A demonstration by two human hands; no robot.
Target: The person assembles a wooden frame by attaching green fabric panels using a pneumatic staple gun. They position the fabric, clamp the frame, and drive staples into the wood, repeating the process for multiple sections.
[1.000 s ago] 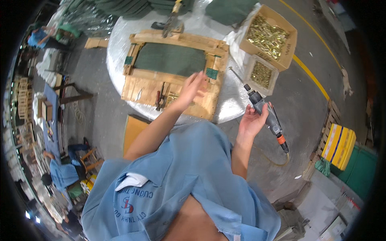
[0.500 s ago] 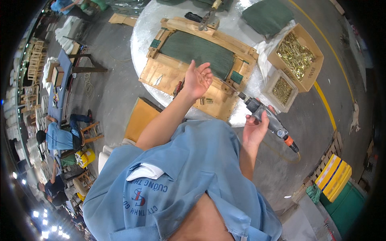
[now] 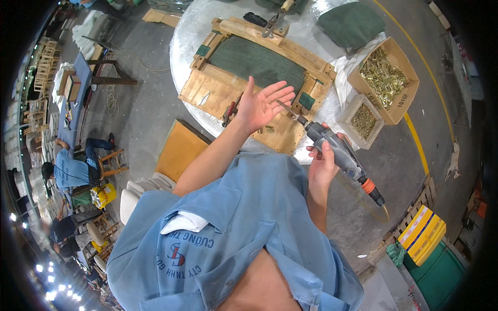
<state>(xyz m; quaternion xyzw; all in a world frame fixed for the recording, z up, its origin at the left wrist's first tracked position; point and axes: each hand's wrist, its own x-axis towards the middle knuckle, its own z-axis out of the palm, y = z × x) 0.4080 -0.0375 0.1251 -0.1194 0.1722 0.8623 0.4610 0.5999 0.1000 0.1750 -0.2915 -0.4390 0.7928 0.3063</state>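
Observation:
My left hand [image 3: 262,106] is open, palm up and fingers spread, over the near part of a wooden jig [image 3: 212,85]. No object shows on the palm. In my right hand [image 3: 322,165] is a grey and black air screwdriver [image 3: 340,153] with an orange ring, its hose at the back end. Its long bit [image 3: 285,107] points up and left, the tip close to my left fingertips; whether they touch I cannot tell. A dark green panel [image 3: 254,59] lies inside the jig's frame. Beside my left wrist lies a red-handled tool [image 3: 230,111], partly hidden.
A cardboard box [image 3: 410,96] of brass-coloured fasteners stands to the right, with a smaller tray [image 3: 374,136] of little screws. Green cushion-like pieces [image 3: 350,25] lie behind. The jig rests on a plastic-wrapped round surface [image 3: 182,46]. Another person [image 3: 72,168] sits far left.
The screwdriver has shifted up and left, bringing its bit close to my left hand. My left fingers have straightened and spread from a looser curl.

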